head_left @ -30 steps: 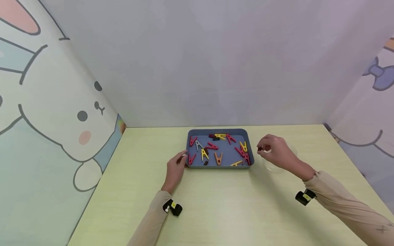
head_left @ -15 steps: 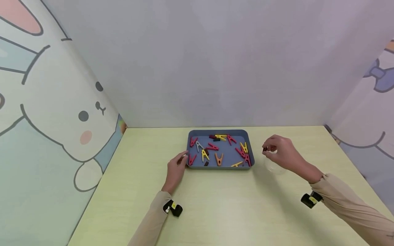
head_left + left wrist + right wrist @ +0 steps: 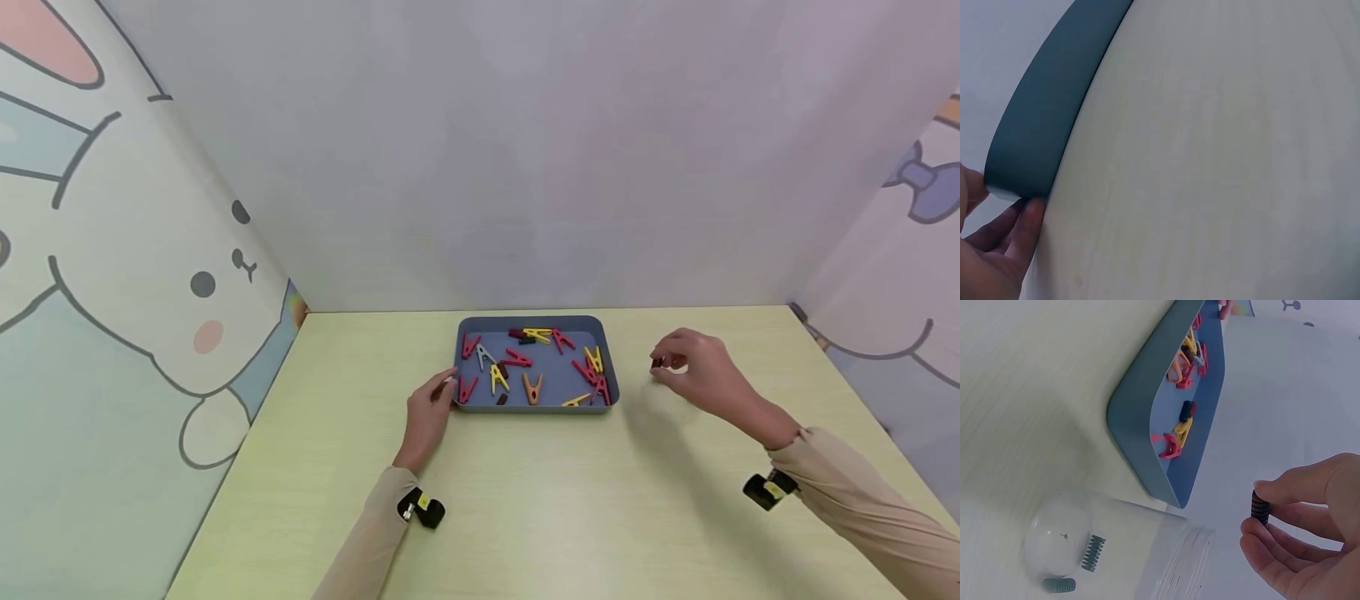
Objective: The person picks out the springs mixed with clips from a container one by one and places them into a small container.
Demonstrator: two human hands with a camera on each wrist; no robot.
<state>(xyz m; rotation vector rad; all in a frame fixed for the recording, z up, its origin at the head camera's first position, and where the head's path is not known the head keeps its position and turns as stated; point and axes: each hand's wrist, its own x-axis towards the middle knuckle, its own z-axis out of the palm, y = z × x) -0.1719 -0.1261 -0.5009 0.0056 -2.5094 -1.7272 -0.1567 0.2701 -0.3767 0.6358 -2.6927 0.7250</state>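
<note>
My right hand (image 3: pixel 696 373) pinches a small black ribbed piece (image 3: pixel 1260 508), spring-like in look, between thumb and fingertips. In the right wrist view it is beside the mouth of a clear round jar (image 3: pixel 1192 562). Two similar dark ribbed pieces, one of them a toothed piece (image 3: pixel 1092 553), show at the jar's bottom end. My left hand (image 3: pixel 427 417) holds the near left corner of a shallow blue-grey tray (image 3: pixel 536 409), fingers at its rim and base. Inside the tray lie several red, yellow, orange and grey clothespins, such as an orange clothespin (image 3: pixel 532 389), among several dark pieces.
The pale wooden table (image 3: pixel 547 508) reaches back to a plain light wall (image 3: pixel 525 167). Cartoon-printed side walls (image 3: pixel 142 275) stand to the left and right. A small black camera (image 3: pixel 768 489) is strapped to each sleeve.
My right hand has moved right, away from the tray, with the black ribbed piece, and now covers much of the jar in the head view. The left hand and tray stay put.
</note>
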